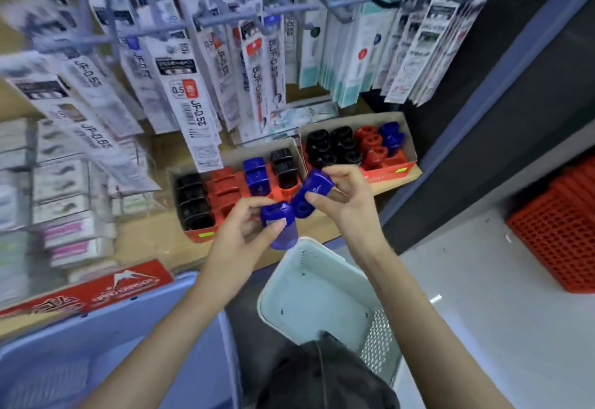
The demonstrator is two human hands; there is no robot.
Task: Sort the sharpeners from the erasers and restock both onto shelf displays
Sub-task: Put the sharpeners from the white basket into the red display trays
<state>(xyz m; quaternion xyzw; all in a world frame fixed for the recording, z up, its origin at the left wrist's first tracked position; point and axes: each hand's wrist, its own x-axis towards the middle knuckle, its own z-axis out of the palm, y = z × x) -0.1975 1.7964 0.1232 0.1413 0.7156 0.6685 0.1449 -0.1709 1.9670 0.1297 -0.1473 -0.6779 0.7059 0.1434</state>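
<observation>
My left hand [240,231] grips a blue sharpener [279,226] by its cap, just above the pale basket [317,292]. My right hand [346,202] pinches a second blue sharpener [311,194], tilted, right beside the first. Behind them on the shelf stands a red display tray [206,233] with rows of black, red and blue sharpeners [254,175]. A second red tray [386,168] to the right holds black, red and blue sharpeners [391,138]. The view is motion-blurred.
Packs of pen refills [193,109] hang on hooks above the trays. Stacked white boxes [64,189] fill the shelf's left side. A red perforated crate [560,231] lies on the floor at right. A blue plastic bin [96,344] sits at lower left.
</observation>
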